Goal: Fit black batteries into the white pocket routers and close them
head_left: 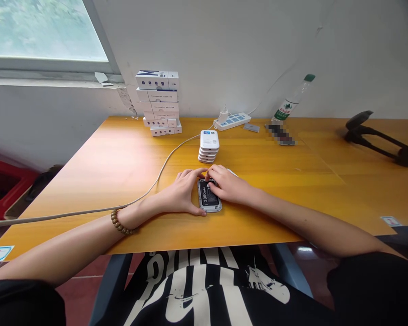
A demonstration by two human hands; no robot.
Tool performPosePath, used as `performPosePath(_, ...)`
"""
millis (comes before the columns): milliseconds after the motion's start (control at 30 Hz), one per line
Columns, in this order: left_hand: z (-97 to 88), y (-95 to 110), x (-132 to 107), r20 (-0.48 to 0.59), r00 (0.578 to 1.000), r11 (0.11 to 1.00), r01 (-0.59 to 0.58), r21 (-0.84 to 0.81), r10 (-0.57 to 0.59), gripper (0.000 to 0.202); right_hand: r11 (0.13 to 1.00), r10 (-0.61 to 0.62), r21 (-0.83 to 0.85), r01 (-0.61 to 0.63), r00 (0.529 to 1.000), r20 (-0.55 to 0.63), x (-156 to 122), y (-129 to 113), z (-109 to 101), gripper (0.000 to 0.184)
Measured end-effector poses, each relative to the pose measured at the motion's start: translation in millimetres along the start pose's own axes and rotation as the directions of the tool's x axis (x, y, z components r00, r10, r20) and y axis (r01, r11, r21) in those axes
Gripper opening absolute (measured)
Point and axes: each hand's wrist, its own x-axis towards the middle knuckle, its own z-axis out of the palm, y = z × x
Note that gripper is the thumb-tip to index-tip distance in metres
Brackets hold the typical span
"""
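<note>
Head view: our left hand (178, 194) and right hand (228, 184) grasping a white handheld device (210, 208) on a yellow-orange table (88, 190)

The device lies flat with its back off, between our hands, and a black battery (207, 197) marked 3000 mAh shows inside. Our left hand clenches it from the side, fingers at the far end and thumb at the near end, with a wooden bead bracelet (120, 222) on that wrist. Our right fingertips (212, 175) press down on its far end. Just beyond stands a stack of white devices (209, 147), and a white cable (166, 166) runs past on the left towards a power strip (233, 121) by the wall. Further back stand white boxes (158, 102) and a plastic bottle (290, 102).
</note>
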Motion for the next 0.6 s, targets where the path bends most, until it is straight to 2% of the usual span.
performPosePath(100, 1.3, -0.5, -0.2, -0.009, 1.000, 1.000, -0.015, -0.003, 0.015, 0.128, 0.997, 0.070, 0.024, -0.070, 0.998, 0.004, 2.8, -5.1, 0.3, 0.008)
performPosePath(200, 3.1, 0.9, -0.9, -0.002, 1.000, 1.000, -0.018, -0.011, 0.018, 0.132, 0.991, 0.124, 0.051, -0.124, 0.992, 0.000, 6.3, -9.6, 2.1, 0.014)
performPosePath(333, 2.9, 6.4, -2.2, 0.031, 0.999, 1.000, -0.021, 0.018, 0.021, 0.136, 0.972, 0.184, 0.152, -0.180, 0.983, -0.013, 8.4, -9.4, 4.9, 0.023)
performPosePath(400, 1.5, 8.6, -2.2, 0.048, 0.999, 0.999, -0.018, 0.037, 0.016, 0.139, 0.958, 0.203, 0.214, -0.192, 0.979, -0.029, 8.0, -8.3, 3.6, 0.019)
performPosePath(500, -1.6, 7.4, -1.4, 0.063, 0.998, 0.999, 0.005, 0.036, -0.007, 0.142, 0.929, 0.200, 0.328, -0.173, 0.978, -0.051, 5.4, -8.2, -3.4, 0.017)
performPosePath(600, -7.0, 1.9, 0.1, 0.060, 0.998, 0.999, 0.033, 0.037, -0.035, 0.138, 0.877, 0.091, 0.474, -0.084, 0.996, 0.008, -0.2, -8.5, -11.6, 0.018)
